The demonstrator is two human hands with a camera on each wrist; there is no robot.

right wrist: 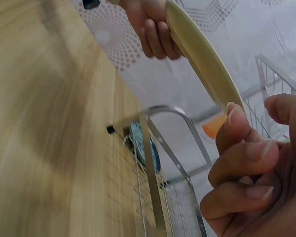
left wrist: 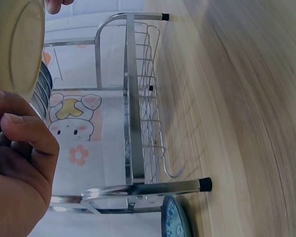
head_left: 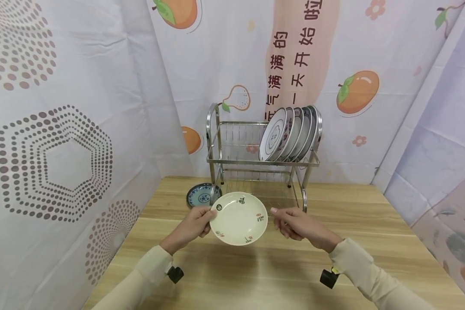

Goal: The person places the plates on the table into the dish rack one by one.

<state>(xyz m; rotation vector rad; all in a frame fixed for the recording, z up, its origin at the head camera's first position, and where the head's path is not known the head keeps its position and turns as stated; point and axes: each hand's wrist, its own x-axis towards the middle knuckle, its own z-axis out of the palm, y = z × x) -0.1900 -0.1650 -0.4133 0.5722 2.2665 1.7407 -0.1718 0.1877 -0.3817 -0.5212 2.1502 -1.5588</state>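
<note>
A cream plate [head_left: 239, 218] with small dark and red marks is held up above the table in front of the rack. My left hand [head_left: 195, 225] pinches its left rim, thumb on the upper face; the left wrist view shows those fingers beneath the plate's underside [left wrist: 19, 54]. Just off the plate's right rim is my right hand [head_left: 294, 224], with a small gap between in the head view. Its fingers [right wrist: 241, 163] are loosely bent in the right wrist view and hold nothing.
A two-tier metal dish rack [head_left: 263, 162] stands at the back of the wooden table [head_left: 345, 241]. Several plates [head_left: 273, 134] lean upright at the right of its top tier. A blue patterned plate [head_left: 199, 196] lies by the rack's left leg. Printed curtains [head_left: 232, 51] surround the table.
</note>
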